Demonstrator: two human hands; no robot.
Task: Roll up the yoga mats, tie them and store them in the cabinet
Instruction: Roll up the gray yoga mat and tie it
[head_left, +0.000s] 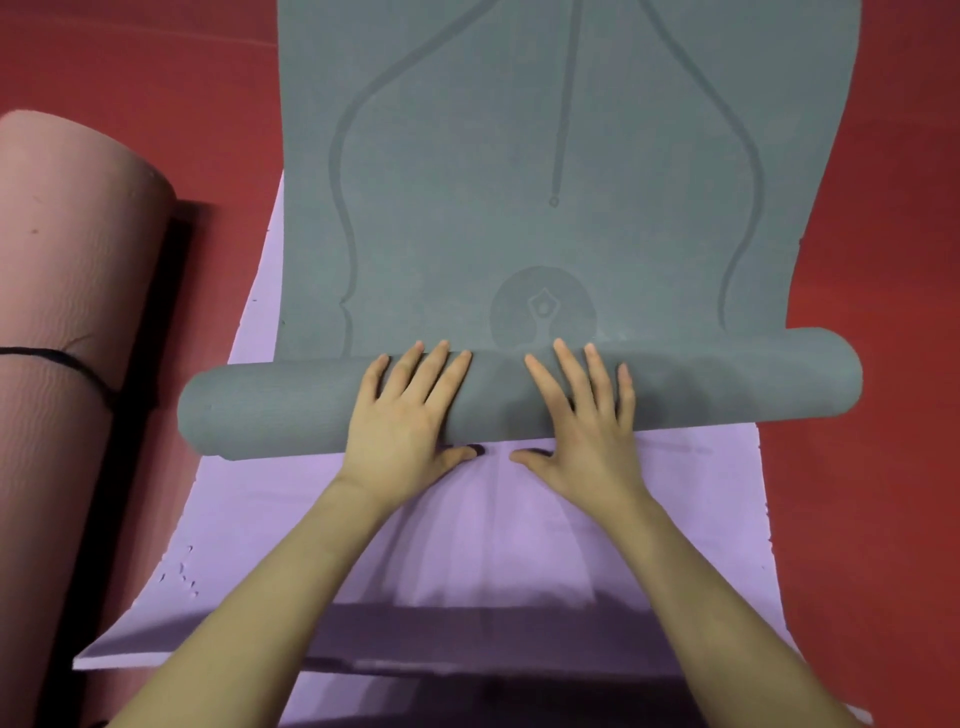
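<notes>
A grey yoga mat (545, 156) with printed guide lines stretches away from me, its near end wound into a thick roll (270, 405) lying crosswise. My left hand (410, 415) presses flat on the roll left of its middle, fingers straight and spread. Beside it, my right hand (582, 415) lies flat on the roll the same way. Both thumbs reach under the roll's near side. A lilac mat (519, 545) lies flat beneath the grey one. At the left lies a pink rolled mat (62, 312) tied with a black cord (52, 358).
Red padded floor (872, 260) surrounds the mats on both sides. A dark gap (150, 364) runs between the pink roll and the lilac mat. No cabinet is in view.
</notes>
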